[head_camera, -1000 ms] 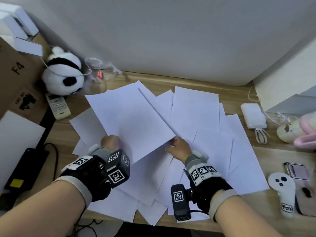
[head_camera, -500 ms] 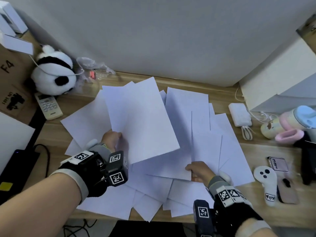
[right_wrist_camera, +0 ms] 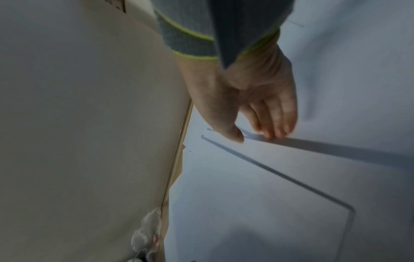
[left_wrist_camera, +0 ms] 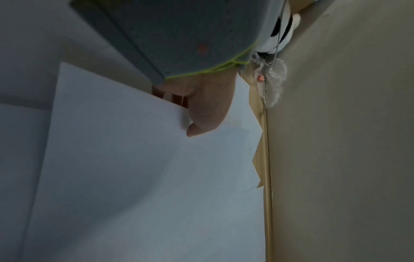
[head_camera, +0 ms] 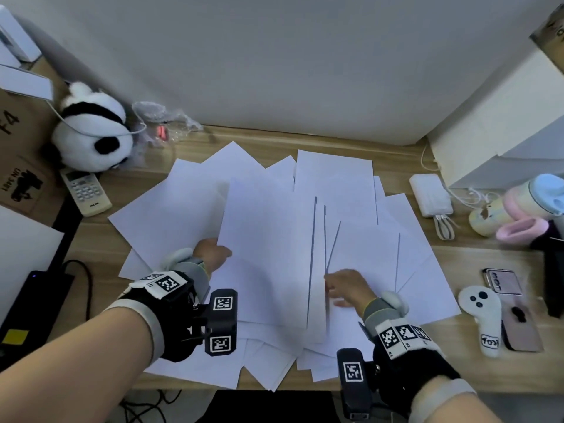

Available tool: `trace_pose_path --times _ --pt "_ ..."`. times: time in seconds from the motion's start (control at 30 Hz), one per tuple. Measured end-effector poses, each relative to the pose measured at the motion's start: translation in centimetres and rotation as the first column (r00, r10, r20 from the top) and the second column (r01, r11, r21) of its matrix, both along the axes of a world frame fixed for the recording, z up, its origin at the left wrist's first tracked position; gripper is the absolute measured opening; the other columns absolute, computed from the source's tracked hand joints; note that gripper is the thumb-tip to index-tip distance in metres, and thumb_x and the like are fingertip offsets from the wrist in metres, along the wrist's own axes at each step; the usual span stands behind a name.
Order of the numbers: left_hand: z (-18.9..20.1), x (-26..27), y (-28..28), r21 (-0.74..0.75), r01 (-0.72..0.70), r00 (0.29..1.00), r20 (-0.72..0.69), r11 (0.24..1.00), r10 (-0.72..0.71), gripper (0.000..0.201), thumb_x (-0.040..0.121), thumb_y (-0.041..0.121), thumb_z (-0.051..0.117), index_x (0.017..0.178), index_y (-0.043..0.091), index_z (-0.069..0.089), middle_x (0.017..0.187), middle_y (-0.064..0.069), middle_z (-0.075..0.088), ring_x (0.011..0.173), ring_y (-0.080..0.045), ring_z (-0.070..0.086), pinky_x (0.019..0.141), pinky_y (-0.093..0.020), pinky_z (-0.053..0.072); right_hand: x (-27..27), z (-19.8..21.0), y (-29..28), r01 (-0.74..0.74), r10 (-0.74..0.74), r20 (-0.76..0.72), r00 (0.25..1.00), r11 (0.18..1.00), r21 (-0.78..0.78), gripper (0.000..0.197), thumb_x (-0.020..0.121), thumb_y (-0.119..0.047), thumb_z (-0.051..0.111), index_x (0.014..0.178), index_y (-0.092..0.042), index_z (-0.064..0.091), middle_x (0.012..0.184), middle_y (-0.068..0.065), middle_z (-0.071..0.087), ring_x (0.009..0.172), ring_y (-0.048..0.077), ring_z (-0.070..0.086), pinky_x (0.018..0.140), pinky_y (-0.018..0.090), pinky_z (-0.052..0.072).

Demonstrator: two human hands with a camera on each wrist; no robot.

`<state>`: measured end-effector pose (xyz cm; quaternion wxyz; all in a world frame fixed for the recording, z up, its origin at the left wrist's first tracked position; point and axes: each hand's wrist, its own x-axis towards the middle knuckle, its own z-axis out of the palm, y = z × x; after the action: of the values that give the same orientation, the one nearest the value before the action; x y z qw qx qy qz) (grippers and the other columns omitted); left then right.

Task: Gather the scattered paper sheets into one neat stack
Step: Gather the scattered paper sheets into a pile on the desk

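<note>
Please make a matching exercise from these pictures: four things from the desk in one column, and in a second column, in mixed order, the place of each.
Things:
1. panda plush
2. remote control
3. power bank
4. white controller

Places:
A. near right edge of the desk, beside a phone
B. far left corner, against the wall
C. far right, beyond the sheets, with a cable
D. just in front of the plush, on the left

Pairs: 1-B, 2-D, 3-C, 4-A
</note>
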<state>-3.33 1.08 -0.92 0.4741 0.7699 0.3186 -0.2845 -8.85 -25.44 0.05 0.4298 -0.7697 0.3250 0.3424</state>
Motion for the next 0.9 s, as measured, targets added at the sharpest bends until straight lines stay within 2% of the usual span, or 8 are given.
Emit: trace_pose_path --times 0.13,0.23,0.3,0.47,0.63,0.73,0.83,0.9 --pt "0.1 -0.3 -0.1 -0.112 -0.026 0.999 -0.036 0.993 0.022 0.041 0.074 0.003 0.065 0.115 -0.001 0.061 0.117 -0.022 0.066 0.106 -0.040 0.063 0.098 -0.053 0.049 0.3 -0.9 1.3 0.142 -0.147 0.073 0.986 0.987 0.074 0.027 0.087 -0.022 0.056 0.063 -0.013 0.045 0.073 0.011 0.047 0.067 0.023 0.046 0.072 0.032 0.040" --pt "0.3 -0.7 -1.0 -0.202 -0.005 0.996 -0.084 0.979 -0.012 0.052 0.074 0.010 0.072 0.123 -0.002 0.057 0.125 -0.020 0.062 0.115 -0.039 0.060 0.103 -0.051 0.045 0.0 -1.1 2.2 0.157 -0.166 0.055 0.985 0.977 0.143 0.030 0.089 -0.019 0.057 0.114 -0.002 0.057 0.116 0.016 0.060 0.109 0.030 0.057 0.095 0.034 0.043" --pt "0.6 -1.0 -1.8 -0.210 0.027 0.995 -0.085 0.977 -0.046 0.050 0.081 0.010 0.069 0.126 -0.004 0.054 0.127 -0.020 0.061 0.119 -0.039 0.057 0.105 -0.048 0.044 -0.2 -0.7 2.0 0.224 -0.243 0.121 0.963 0.964 0.146 0.036 0.091 -0.006 0.052 0.125 0.002 0.053 0.127 0.016 0.058 0.119 0.033 0.054 0.096 0.033 0.042" --pt "2.2 -1.7 -5.0 -0.405 0.041 0.995 -0.069 0.913 -0.076 0.044 0.076 0.008 0.071 0.117 -0.002 0.060 0.104 -0.019 0.067 0.098 -0.035 0.064 0.096 -0.049 0.049 -1.3 -0.9 -1.3 0.407 -0.398 0.221 0.890 0.913 0.006 0.030 0.089 -0.003 0.047 0.116 0.001 0.060 0.108 0.015 0.063 0.091 0.025 0.054 0.082 0.034 0.044" --pt "2.5 -1.7 -9.0 -0.426 0.177 0.974 -0.053 0.887 -0.220 0.014 0.088 0.000 0.051 0.098 0.007 0.059 0.092 -0.012 0.059 0.072 -0.019 0.057 0.069 -0.025 0.049 -2.3 -1.4 -5.0 0.447 -0.402 0.206 0.892 0.849 -0.280 0.034 0.087 -0.008 0.044 0.116 -0.003 0.062 0.120 0.016 0.061 0.107 0.037 0.056 0.085 0.034 0.045" --pt "1.9 -1.7 -10.5 -0.389 0.184 0.972 -0.066 0.903 -0.227 0.014 0.086 -0.004 0.047 0.080 0.005 0.056 0.084 -0.014 0.053 0.069 -0.023 0.048 0.068 -0.030 0.041 -3.1 -1.7 -6.9 0.425 -0.386 0.179 0.905 0.827 -0.367 0.036 0.082 -0.014 0.046 0.113 -0.005 0.064 0.127 0.017 0.057 0.108 0.040 0.053 0.090 0.036 0.046" --pt "1.4 -1.7 -11.0 -0.387 0.150 0.974 -0.099 0.910 -0.203 0.011 0.086 -0.001 0.049 0.084 0.007 0.058 0.078 -0.011 0.054 0.067 -0.023 0.049 0.068 -0.028 0.041 -3.6 -1.7 -7.8 0.445 -0.392 0.217 0.894 0.836 -0.321 0.010 0.083 -0.011 0.053 0.077 -0.002 0.056 0.089 0.018 0.051 0.073 0.030 0.048 0.069 0.031 0.037" --pt "1.2 -1.8 -11.3 -0.396 0.129 0.971 -0.134 0.909 -0.196 0.009 0.087 0.003 0.053 0.085 0.009 0.059 0.077 -0.008 0.058 0.066 -0.020 0.053 0.063 -0.025 0.043 -3.8 -2.3 -8.5 0.497 -0.428 0.290 0.856 0.835 -0.237 0.038 0.080 -0.001 0.054 0.055 -0.016 0.030 0.063 0.007 0.028 0.055 0.020 0.020 0.056 0.029 0.020"
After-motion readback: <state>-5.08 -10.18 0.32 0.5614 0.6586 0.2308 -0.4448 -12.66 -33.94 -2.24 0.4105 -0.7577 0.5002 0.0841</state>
